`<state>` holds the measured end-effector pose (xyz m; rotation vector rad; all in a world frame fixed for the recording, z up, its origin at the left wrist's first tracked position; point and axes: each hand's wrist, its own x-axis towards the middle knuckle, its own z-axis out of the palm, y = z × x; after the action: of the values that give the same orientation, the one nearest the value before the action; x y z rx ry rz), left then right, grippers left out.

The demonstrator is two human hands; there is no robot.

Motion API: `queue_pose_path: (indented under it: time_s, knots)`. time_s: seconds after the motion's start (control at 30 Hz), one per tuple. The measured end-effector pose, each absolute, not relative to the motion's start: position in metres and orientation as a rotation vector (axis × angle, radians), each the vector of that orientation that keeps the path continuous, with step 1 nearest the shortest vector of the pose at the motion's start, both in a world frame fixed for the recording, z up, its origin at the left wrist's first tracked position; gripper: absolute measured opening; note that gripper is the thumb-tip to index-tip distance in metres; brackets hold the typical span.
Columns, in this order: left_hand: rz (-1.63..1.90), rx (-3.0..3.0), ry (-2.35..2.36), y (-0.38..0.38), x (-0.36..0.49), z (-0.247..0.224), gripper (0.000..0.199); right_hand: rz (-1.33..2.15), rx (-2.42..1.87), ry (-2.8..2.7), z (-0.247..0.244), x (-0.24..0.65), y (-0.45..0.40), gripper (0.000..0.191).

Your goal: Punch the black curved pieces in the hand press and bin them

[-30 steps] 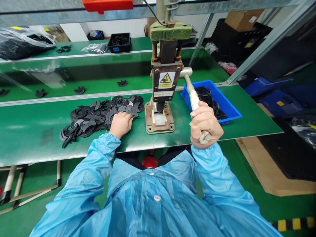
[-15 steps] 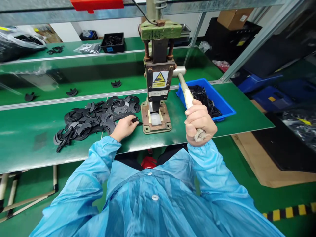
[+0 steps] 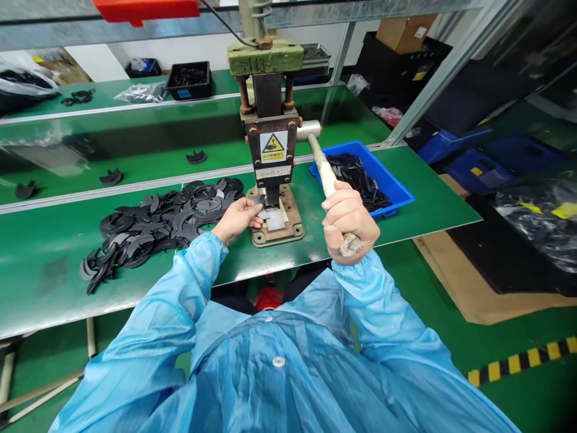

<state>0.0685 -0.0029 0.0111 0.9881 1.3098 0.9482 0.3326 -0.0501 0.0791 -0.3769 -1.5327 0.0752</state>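
A hand-lever press [image 3: 271, 146] with a warning label stands on the green bench. My right hand [image 3: 350, 224] is wrapped round the taped end of its lever [image 3: 321, 162]. My left hand [image 3: 238, 219] pinches a small dark curved plastic piece [image 3: 260, 201] at the left side of the press base [image 3: 288, 225], close beside the ram. A light metal block [image 3: 275, 220] sits on the base under the ram. Left of the press, a pile of black crescent-shaped plastic parts [image 3: 166, 219] spreads over the bench. My fingers partly hide the held piece.
Right of the press stands a blue bin [image 3: 399, 198] of black parts. Several single crescent parts, one of them a black crescent [image 3: 196, 157], lie behind the rail. A black tray [image 3: 189, 81] and a plastic bag [image 3: 142, 92] rest at the back.
My left hand has moved right, from beside the pile to the press base, with the piece in its fingers. My right hand keeps its grip on the lever. The view has shifted slightly right.
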Motion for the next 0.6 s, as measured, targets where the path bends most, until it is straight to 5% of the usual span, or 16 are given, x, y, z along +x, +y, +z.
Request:
queue_pose_path:
  time_s: [0.6]
  knots:
    - [0.635,1.125,1.341,0.037,0.072,0.026,0.028,0.107,-0.384,-1.473,0.079,0.329,-0.053,0.029]
